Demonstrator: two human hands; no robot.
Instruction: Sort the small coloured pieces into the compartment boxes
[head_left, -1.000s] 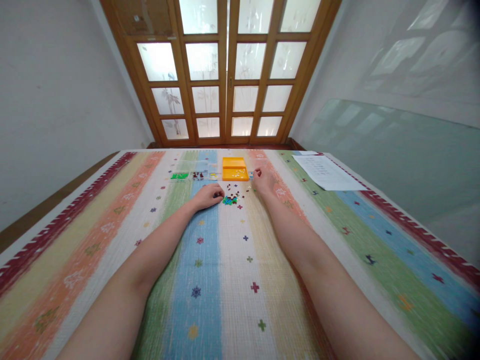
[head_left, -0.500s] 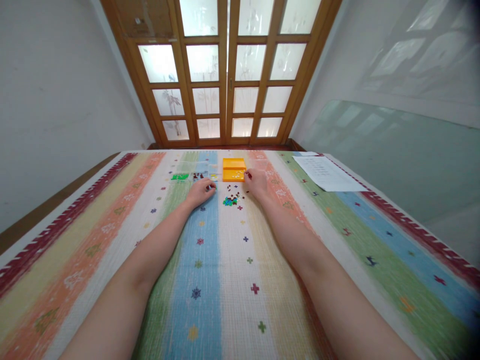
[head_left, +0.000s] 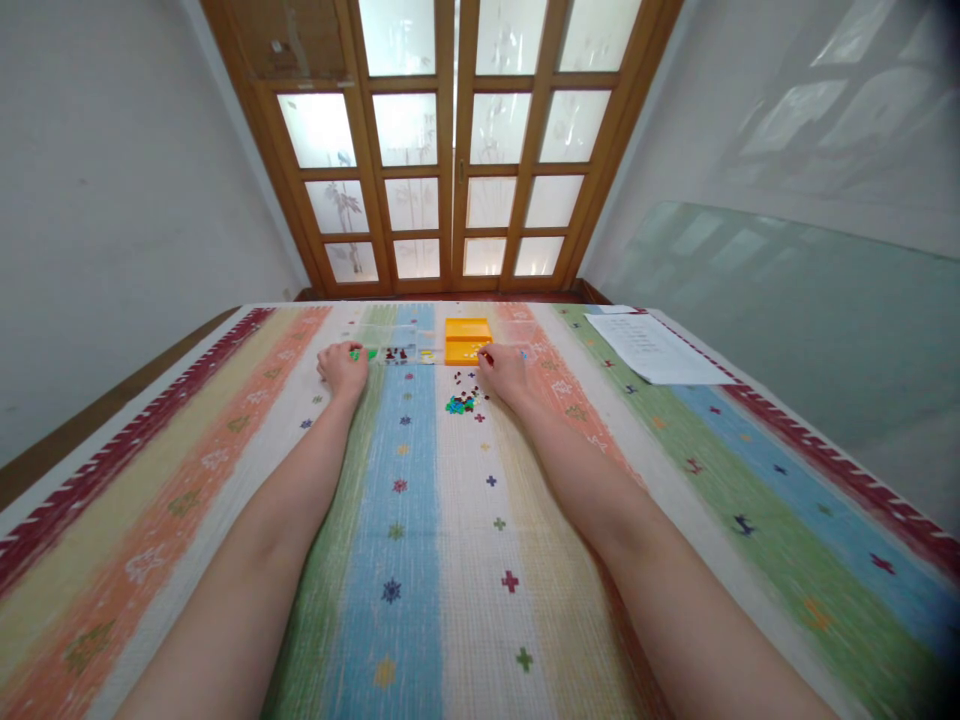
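Note:
My left hand (head_left: 345, 371) is at the far left of the clear compartments, its curled fingertips over small green pieces (head_left: 363, 355). What is between those fingers is too small to make out. My right hand (head_left: 504, 372) is closed in a pinch at the right front edge of the open yellow box (head_left: 452, 351). A tiny dark reddish spot shows at its fingertips, too small to name. Small white pieces (head_left: 475, 349) lie in the yellow box. In front of it, a loose pile of tiny blue, green and dark pieces (head_left: 459, 404) lies on the striped tablecloth (head_left: 405, 500).
Dark red pieces (head_left: 396, 354) and yellow pieces (head_left: 427, 355) sit in clear compartments between my left hand and the yellow box. A printed paper sheet (head_left: 652, 347) lies at the right. Behind the table stands a wooden glass-paned door (head_left: 455, 200).
My left hand has moved left, from beside the yellow pieces to the green ones. My right hand has shifted slightly left along the yellow box's front edge.

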